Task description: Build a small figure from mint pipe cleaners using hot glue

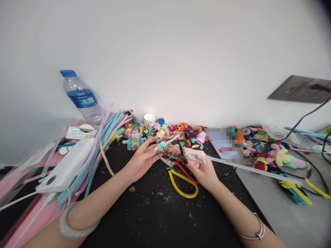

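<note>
My left hand point(142, 159) pinches a small fuzzy pipe-cleaner figure point(165, 144) in blue and mixed colours, held just above the black mat point(155, 206). My right hand point(203, 172) grips a pink hot glue gun point(193, 155), its nozzle pointing left at the figure. A long clear glue stick point(253, 169) juts out of the gun's back toward the right. Under the hands lie pliers with yellow and red handles point(182, 181).
A water bottle point(82, 98) stands at the back left beside a bundle of pastel pipe cleaners point(103, 144) and a white device point(68, 163). Several fuzzy figures point(160, 129) and a small white jar point(149, 120) line the wall. More figures and cables lie right point(281, 158).
</note>
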`<control>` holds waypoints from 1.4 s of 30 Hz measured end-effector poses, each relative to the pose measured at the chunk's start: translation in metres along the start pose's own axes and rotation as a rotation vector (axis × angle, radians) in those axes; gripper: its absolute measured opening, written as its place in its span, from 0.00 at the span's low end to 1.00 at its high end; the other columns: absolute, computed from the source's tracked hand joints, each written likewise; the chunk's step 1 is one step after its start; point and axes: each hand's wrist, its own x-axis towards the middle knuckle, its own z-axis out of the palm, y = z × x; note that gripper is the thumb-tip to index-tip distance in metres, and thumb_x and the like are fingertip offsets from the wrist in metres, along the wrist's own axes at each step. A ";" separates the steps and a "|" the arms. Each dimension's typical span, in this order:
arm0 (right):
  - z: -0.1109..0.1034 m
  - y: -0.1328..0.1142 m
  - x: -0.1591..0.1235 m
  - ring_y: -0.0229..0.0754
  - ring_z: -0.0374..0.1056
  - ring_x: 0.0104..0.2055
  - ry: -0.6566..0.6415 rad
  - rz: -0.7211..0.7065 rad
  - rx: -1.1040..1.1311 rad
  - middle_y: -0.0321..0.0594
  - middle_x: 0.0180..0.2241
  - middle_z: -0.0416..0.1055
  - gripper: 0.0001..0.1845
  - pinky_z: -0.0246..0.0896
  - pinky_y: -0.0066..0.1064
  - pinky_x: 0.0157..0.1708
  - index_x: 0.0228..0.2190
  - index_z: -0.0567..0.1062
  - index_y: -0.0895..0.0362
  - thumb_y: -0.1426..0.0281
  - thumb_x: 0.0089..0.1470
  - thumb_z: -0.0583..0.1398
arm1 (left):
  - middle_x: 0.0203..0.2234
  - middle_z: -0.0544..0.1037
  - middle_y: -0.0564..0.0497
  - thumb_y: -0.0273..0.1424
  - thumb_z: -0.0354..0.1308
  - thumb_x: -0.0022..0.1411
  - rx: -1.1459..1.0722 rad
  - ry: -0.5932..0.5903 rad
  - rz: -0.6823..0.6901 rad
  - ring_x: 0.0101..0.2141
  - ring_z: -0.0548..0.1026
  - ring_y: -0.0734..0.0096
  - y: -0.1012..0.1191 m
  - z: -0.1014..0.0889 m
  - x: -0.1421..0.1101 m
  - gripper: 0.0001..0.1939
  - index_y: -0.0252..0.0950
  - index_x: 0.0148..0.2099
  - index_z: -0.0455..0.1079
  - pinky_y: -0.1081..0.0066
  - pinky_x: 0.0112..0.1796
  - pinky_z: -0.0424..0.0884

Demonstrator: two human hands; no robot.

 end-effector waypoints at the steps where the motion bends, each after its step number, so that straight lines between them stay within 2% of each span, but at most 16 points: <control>1: 0.000 0.000 0.000 0.48 0.71 0.38 0.000 -0.011 -0.002 0.46 0.36 0.75 0.13 0.66 0.36 0.37 0.39 0.73 0.59 0.68 0.52 0.55 | 0.36 0.75 0.51 0.22 0.58 0.55 0.001 0.000 -0.001 0.38 0.73 0.73 0.000 0.000 0.000 0.18 0.39 0.48 0.64 0.71 0.44 0.68; 9: -0.001 -0.001 0.000 0.49 0.71 0.36 0.013 0.035 -0.043 0.46 0.34 0.75 0.12 0.66 0.36 0.34 0.36 0.74 0.59 0.68 0.51 0.55 | 0.36 0.75 0.50 0.22 0.57 0.56 -0.003 0.002 -0.006 0.38 0.74 0.73 0.000 0.000 0.000 0.17 0.39 0.48 0.64 0.71 0.44 0.67; 21: -0.001 0.000 0.000 0.42 0.67 0.23 0.018 0.060 -0.052 0.39 0.22 0.71 0.11 0.63 0.31 0.24 0.33 0.74 0.59 0.67 0.52 0.54 | 0.34 0.76 0.50 0.21 0.57 0.56 -0.020 -0.004 -0.034 0.36 0.74 0.73 0.001 0.000 0.000 0.18 0.38 0.49 0.64 0.72 0.43 0.68; 26: -0.001 0.000 0.001 0.42 0.67 0.24 0.019 0.064 -0.064 0.40 0.23 0.72 0.11 0.64 0.31 0.25 0.33 0.74 0.59 0.67 0.52 0.54 | 0.32 0.76 0.50 0.22 0.57 0.56 -0.020 -0.028 -0.045 0.36 0.75 0.72 0.001 0.001 -0.001 0.17 0.38 0.48 0.64 0.72 0.42 0.68; 31: -0.001 0.003 0.000 0.45 0.70 0.29 0.106 0.032 -0.097 0.43 0.29 0.75 0.11 0.65 0.33 0.29 0.33 0.74 0.59 0.68 0.51 0.55 | 0.33 0.76 0.51 0.22 0.58 0.55 -0.036 0.016 -0.025 0.36 0.74 0.74 0.000 -0.002 0.001 0.16 0.38 0.46 0.66 0.72 0.42 0.68; 37: -0.002 0.002 0.001 0.42 0.65 0.22 0.208 0.073 -0.161 0.39 0.21 0.70 0.10 0.61 0.30 0.24 0.26 0.72 0.58 0.67 0.51 0.54 | 0.34 0.76 0.52 0.22 0.57 0.55 -0.062 0.065 0.029 0.36 0.74 0.74 0.000 -0.005 0.005 0.14 0.38 0.44 0.67 0.71 0.43 0.68; 39: -0.004 0.002 0.003 0.42 0.66 0.24 0.195 0.101 -0.198 0.39 0.23 0.71 0.09 0.60 0.30 0.26 0.28 0.72 0.57 0.67 0.52 0.54 | 0.34 0.75 0.52 0.22 0.57 0.55 -0.037 0.093 0.078 0.36 0.74 0.74 0.000 -0.004 0.005 0.12 0.38 0.43 0.67 0.71 0.43 0.68; 42: -0.006 0.003 0.006 0.45 0.67 0.32 0.116 0.148 -0.309 0.42 0.32 0.72 0.12 0.59 0.32 0.32 0.39 0.70 0.57 0.66 0.53 0.53 | 0.34 0.74 0.53 0.24 0.58 0.55 0.054 0.124 0.183 0.37 0.72 0.74 0.000 -0.002 0.004 0.10 0.38 0.40 0.66 0.71 0.43 0.67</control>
